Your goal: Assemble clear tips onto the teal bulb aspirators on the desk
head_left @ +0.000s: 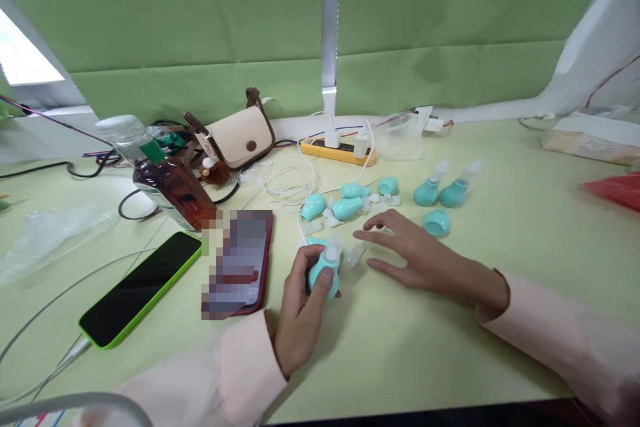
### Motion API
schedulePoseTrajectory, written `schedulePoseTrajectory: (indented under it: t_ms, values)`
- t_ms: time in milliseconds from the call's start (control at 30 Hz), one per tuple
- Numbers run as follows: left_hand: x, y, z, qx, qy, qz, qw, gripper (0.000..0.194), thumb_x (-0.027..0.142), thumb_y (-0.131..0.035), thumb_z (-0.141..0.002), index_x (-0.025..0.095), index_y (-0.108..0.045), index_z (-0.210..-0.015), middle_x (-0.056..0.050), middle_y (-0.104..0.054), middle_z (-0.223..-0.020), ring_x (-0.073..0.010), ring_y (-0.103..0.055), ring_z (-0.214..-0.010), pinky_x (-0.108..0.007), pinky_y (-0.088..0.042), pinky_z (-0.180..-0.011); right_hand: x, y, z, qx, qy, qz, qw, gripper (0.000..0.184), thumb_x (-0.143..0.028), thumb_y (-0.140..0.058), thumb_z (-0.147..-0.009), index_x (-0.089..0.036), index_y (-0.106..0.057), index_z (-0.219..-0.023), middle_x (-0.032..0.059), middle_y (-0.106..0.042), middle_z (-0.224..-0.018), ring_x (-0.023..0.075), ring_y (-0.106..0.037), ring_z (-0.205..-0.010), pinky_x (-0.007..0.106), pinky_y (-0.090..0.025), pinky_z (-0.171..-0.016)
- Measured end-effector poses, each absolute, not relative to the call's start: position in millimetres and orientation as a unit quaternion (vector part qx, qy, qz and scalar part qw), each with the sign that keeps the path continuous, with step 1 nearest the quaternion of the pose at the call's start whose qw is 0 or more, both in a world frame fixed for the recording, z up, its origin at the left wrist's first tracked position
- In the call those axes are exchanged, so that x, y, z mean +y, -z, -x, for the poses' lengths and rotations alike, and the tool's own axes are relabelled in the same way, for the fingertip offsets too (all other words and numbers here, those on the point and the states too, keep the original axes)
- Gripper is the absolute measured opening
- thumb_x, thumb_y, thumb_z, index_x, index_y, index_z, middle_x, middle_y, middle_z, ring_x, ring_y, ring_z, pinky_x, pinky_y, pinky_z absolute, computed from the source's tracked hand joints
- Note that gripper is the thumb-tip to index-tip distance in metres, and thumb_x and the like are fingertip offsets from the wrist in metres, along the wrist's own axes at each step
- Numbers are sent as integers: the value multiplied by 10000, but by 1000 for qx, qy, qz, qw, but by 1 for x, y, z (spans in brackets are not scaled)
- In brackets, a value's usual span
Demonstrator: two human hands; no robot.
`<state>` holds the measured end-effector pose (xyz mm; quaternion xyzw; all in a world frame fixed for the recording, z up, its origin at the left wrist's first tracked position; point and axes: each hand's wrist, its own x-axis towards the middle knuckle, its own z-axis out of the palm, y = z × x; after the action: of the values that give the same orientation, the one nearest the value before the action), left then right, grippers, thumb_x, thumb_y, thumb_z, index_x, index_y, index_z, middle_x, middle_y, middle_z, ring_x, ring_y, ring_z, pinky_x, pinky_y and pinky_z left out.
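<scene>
My left hand is closed around a teal squeeze bulb with a clear plastic piece at its top, held upright above the table. To its right, my right hand hovers with fingers spread and nothing in them. A small clear plastic piece lies between the two hands. Beyond them are several loose teal bulbs and small clear parts. Two bulbs with frosted tips, one upright and one beside it, stand farther right. A single teal bulb rests in front of those, its opening showing.
Left of my hands lie a phone in a red case and a green-edged phone. A bottle of dark liquid leans behind them. A cream handbag, white cables, a yellow power strip and a plastic bag line the back.
</scene>
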<state>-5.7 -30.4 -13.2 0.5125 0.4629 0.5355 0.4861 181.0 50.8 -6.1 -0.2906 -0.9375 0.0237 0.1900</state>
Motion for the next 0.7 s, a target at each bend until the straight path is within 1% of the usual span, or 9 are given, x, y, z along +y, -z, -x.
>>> schedulePoseTrajectory:
  t_ms: [100, 200, 267, 333, 433, 500, 600, 700]
  values:
    - [-30, 11, 5, 464, -518, -511, 505, 177, 297, -426, -801, 188, -405, -939, -35, -462, -874, -129, -458, -694, -228, -420, -586, 42, 9, -173, -950, 17, 289, 122, 351, -306, -446, -789, -245, -451, -1135, 106, -483, -1027, 245, -418, -946, 418, -397, -735]
    - [-31, 11, 5, 472, -508, -516, 503, 195, 285, -456, -786, 203, -388, -950, -13, -460, -826, -109, -448, -626, -223, -412, -568, 41, 12, -170, -947, 47, 301, 104, 305, -288, -442, -794, -245, -490, -1092, 105, -491, -1017, 250, -410, -945, 406, -388, -717]
    - [-31, 11, 6, 482, -504, -524, 489, 189, 280, -464, -784, 199, -396, -940, -8, -468, -797, -115, -454, -636, -232, -403, -593, 44, 14, -170, -942, 64, 312, 103, 258, -275, -440, -796, -222, -532, -1031, 103, -509, -997, 248, -421, -935, 397, -376, -722]
    - [-30, 12, 6, 493, -500, -532, 473, 178, 280, -458, -790, 191, -408, -936, -12, -490, -791, -129, -468, -677, -247, -390, -636, 49, 16, -172, -933, 84, 332, 106, 226, -278, -434, -799, -193, -567, -961, 100, -534, -960, 243, -448, -904, 390, -366, -724]
    - [-28, 12, 6, 508, -490, -542, 456, 190, 290, -449, -798, 182, -417, -952, -16, -519, -783, -142, -478, -714, -255, -371, -659, 59, 16, -179, -913, 118, 368, 135, 226, -290, -416, -811, -166, -587, -896, 93, -569, -877, 229, -491, -834, 367, -366, -695]
    - [-28, 12, 5, 511, -487, -548, 449, 189, 293, -445, -802, 181, -421, -953, -17, -536, -796, -150, -490, -747, -258, -365, -675, 68, 14, -187, -900, 124, 384, 162, 228, -285, -408, -815, -163, -583, -896, 90, -582, -852, 221, -511, -810, 348, -376, -672]
    - [-29, 11, 5, 503, -486, -559, 445, 177, 290, -430, -813, 186, -422, -957, -28, -551, -863, -166, -502, -837, -267, -361, -729, 83, 7, -202, -883, 103, 414, 197, 234, -263, -391, -812, -165, -571, -926, 89, -591, -864, 215, -531, -803, 328, -401, -652]
    - [-30, 12, 6, 505, -469, -582, 432, 191, 302, -425, -817, 193, -426, -973, -28, -539, -863, -181, -483, -885, -272, -357, -753, 95, -1, -215, -871, 74, 444, 196, 253, -261, -374, -806, -175, -564, -949, 81, -595, -874, 216, -542, -784, 326, -426, -621]
